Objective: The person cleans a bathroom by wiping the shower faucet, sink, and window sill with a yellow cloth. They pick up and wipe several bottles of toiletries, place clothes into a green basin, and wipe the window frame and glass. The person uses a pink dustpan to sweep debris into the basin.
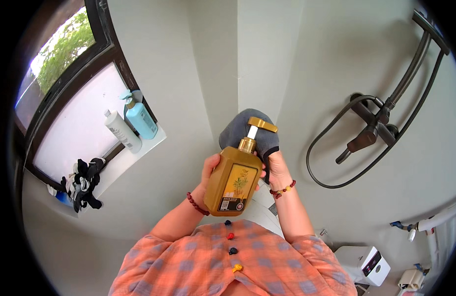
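Observation:
A golden-brown pump bottle (pixel 233 185) with a printed label stands nearly upright before my chest, its gold pump head on top. My left hand (pixel 210 168) grips the bottle's left side, its fingers behind it. A dark grey cloth (pixel 233 129) with a black edge covers the fingers of my right hand (pixel 276 166), behind the pump and the bottle's neck. Part of the cloth hangs down beside the bottle's right shoulder. Because the cloth covers it, the right hand's finger pose is hidden.
On the window ledge (pixel 115 168) at left are a white bottle (pixel 122 131), a light blue pump bottle (pixel 141 118) and a heap of black and white fabric items (pixel 83 181). A dark shower mixer (pixel 376 124) with hose is on the right wall. A white toilet (pixel 361 262) stands lower right.

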`<state>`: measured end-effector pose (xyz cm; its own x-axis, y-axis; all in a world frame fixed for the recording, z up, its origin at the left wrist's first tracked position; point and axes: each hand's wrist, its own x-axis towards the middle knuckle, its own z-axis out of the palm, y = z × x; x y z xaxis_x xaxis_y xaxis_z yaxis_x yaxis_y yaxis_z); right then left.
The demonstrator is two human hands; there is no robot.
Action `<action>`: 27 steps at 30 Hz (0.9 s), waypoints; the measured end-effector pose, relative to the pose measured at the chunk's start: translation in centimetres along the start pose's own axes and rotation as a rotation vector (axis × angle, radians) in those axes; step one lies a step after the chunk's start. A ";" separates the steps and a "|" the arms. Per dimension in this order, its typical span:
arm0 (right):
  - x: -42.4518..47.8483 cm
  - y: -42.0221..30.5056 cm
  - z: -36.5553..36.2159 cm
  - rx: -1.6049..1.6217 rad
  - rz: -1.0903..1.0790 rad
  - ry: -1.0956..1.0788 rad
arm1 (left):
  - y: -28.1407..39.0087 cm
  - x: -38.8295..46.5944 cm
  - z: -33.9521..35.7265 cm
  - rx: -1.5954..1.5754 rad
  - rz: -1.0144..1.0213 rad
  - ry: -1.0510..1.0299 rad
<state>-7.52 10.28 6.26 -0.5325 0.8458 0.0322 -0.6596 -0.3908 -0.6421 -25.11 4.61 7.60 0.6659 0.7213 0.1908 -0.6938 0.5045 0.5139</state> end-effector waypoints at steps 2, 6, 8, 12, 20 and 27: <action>0.3 -0.4 0.1 -0.027 -0.064 -0.060 | -0.8 0.3 0.3 -0.039 -0.007 0.008; 0.2 -1.3 3.4 -0.223 -0.236 0.005 | -0.8 0.3 0.5 -0.042 -0.020 0.028; 0.2 -1.4 3.5 -0.270 -0.258 0.022 | -0.6 0.3 0.6 -0.031 -0.022 0.015; -0.1 -1.3 3.0 -0.278 -0.271 0.030 | -0.4 0.4 0.7 0.010 0.001 0.062; -0.4 -0.9 3.6 -0.309 -0.368 0.218 | 0.7 -0.2 -0.4 0.113 -0.058 0.156; -1.2 -1.4 -0.8 -0.028 -0.499 0.277 | 2.7 -0.1 1.1 0.087 0.144 0.233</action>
<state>-5.50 10.09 6.46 0.0018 0.9905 0.1373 -0.7794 0.0874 -0.6204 -26.79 5.39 9.89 0.4740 0.8773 0.0748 -0.7439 0.3536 0.5670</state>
